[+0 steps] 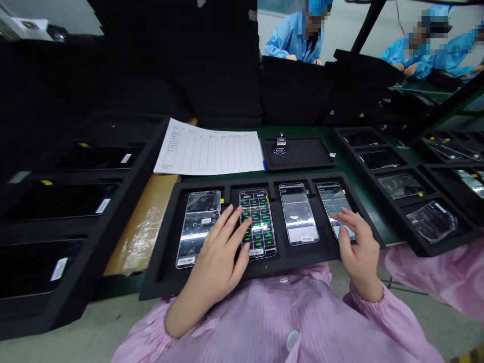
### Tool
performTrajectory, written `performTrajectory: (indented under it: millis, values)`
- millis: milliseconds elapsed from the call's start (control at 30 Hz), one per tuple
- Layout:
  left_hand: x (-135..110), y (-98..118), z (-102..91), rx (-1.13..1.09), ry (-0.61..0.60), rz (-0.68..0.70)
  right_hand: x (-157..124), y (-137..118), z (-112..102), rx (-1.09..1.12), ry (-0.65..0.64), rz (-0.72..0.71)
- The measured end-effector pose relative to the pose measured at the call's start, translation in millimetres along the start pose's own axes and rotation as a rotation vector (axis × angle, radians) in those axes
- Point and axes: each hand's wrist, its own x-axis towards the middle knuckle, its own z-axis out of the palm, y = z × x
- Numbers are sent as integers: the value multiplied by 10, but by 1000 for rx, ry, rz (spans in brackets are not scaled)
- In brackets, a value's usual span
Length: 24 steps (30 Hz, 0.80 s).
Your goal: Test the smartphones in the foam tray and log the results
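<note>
Several phones lie face up in separate slots of a black foam tray [159,272] in front of me. My left hand [223,252] is spread over the gap between the leftmost phone [192,232] and the phone with a grid of green text [260,222], its fingertips over that grid's left side. A phone with a grey and white screen [298,212] lies to the right of these, with no hand on it. Over the rightmost phone [328,196] my right hand [357,247] is bent, fingers apart, fingertips at its screen; whether they touch cannot be told.
Behind the tray lie a printed sheet [215,151] and a small black tray [302,155] holding a metal stamp-like device [280,143]. More phone trays stand at left [128,196] and right [389,201]. Co-workers in blue [291,38] sit beyond dark stacks.
</note>
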Motion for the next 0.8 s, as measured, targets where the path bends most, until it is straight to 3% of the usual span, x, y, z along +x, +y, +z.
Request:
performTrajectory:
  millis: [167, 300, 467, 667, 800]
  values:
    - [-1, -8, -1, -7, 17, 3, 15, 19, -32, -38, -13, 7]
    - [-2, 9, -31, -47, 41, 44, -29, -111, -38, 32, -202, -135]
    - [-16, 103, -83, -137, -6, 240, -104, -323, 48, 164, -389, -322]
    - [14, 185, -46, -170, -143, 297, -121, -309, 84, 171, -358, -306]
    - [22, 170, -38, -168, -188, 275, -124, -236, 23, 153, -177, -195]
